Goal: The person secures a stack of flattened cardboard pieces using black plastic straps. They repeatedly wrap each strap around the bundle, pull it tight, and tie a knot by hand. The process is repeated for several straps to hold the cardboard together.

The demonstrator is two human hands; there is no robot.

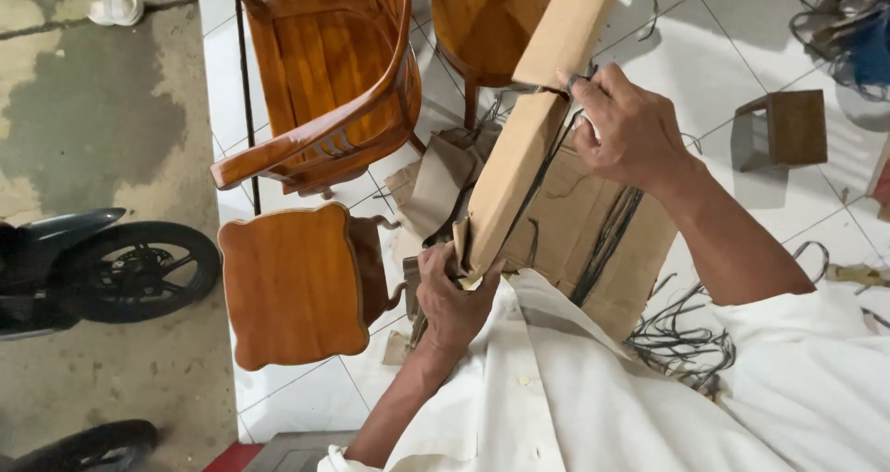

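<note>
Left hand (451,296) clamped under cardboard-wrapped piece (524,147)

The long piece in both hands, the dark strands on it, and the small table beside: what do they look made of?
Long piece: wrapped in matte brown cardboard or paper; core hidden. Left hand grips its low end, right hand its middle. Dark strands: thin, probably plastic cord or strapping; hard to tell. Small table: glossy varnished orange-brown wood, grain visible.

wrapped piece (519,157): top cut off | motorbike (102,268): half out of frame | left hand (451,296): fingertips hidden
</note>
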